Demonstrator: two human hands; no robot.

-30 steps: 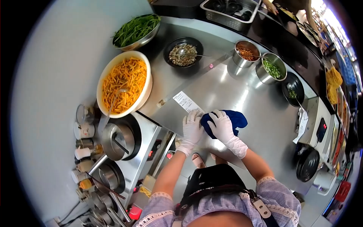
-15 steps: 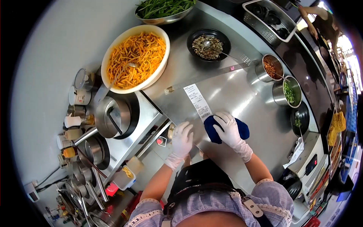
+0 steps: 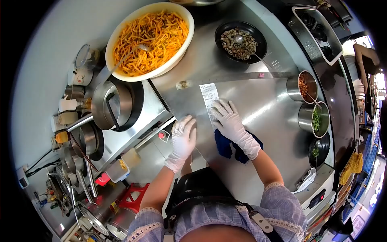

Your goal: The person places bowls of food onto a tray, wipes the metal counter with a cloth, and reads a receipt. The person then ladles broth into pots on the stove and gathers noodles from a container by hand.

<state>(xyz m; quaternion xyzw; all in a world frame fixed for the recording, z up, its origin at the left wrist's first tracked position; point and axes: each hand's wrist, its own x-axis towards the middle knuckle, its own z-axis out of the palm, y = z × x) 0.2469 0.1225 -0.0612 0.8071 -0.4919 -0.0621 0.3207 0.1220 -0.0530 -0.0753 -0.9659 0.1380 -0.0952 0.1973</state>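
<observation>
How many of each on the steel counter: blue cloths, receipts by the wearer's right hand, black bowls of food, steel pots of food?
Blue cloth: 1
Receipt by the right hand: 1
Black bowls of food (far bowl, right-side bowl): 2
Steel pots of food (bean pot, chopped-greens pot): 2
Total: 6

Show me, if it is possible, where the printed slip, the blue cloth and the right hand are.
Printed slip (image 3: 209,97): head view, its uncovered upper part.
Blue cloth (image 3: 223,144): head view, the fold left of the wrist.
Right hand (image 3: 229,121): head view, its gloved back.
</observation>
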